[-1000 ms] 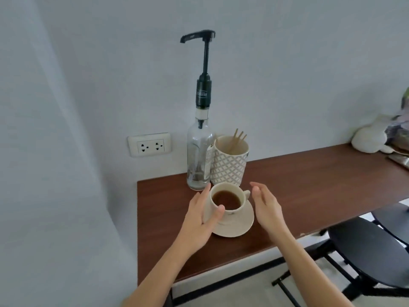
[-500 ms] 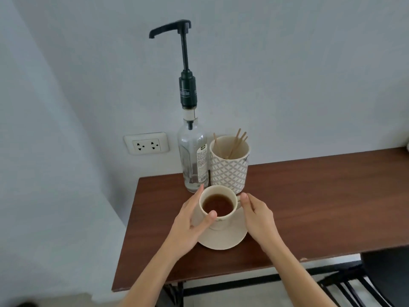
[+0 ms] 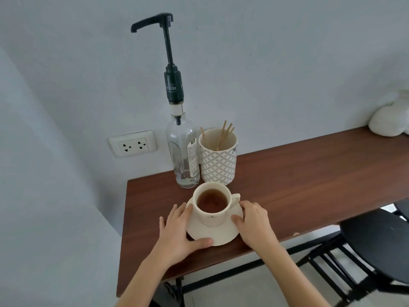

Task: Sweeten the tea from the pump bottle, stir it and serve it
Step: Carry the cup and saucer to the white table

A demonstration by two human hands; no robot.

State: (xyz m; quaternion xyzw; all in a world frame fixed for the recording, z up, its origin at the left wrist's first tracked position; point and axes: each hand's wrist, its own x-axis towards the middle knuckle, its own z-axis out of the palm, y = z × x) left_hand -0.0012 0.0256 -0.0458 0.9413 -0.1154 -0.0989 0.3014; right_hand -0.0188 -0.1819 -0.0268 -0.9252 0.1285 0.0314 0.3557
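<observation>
A cream cup (image 3: 213, 216) full of brown tea stands on a cream saucer (image 3: 218, 234) on the dark wooden table (image 3: 298, 185), its handle pointing right. My left hand (image 3: 179, 231) grips the saucer's left rim, thumb on the front edge. My right hand (image 3: 254, 222) holds the saucer's right rim, fingers just below the handle. Behind the cup stands a clear glass pump bottle (image 3: 182, 156) with a tall black pump whose spout (image 3: 141, 24) points left. Beside it a patterned white holder (image 3: 218, 156) contains several wooden stir sticks (image 3: 224, 135).
A white wall socket (image 3: 132, 144) sits left of the bottle, above the table's back left corner. A white soft object (image 3: 391, 120) lies at the table's far right. A black stool (image 3: 376, 247) stands under the table's right front edge.
Both hands have dropped from the cup's sides to the saucer's rim. The cup and saucer stay in front of the bottle. The camera has shifted slightly.
</observation>
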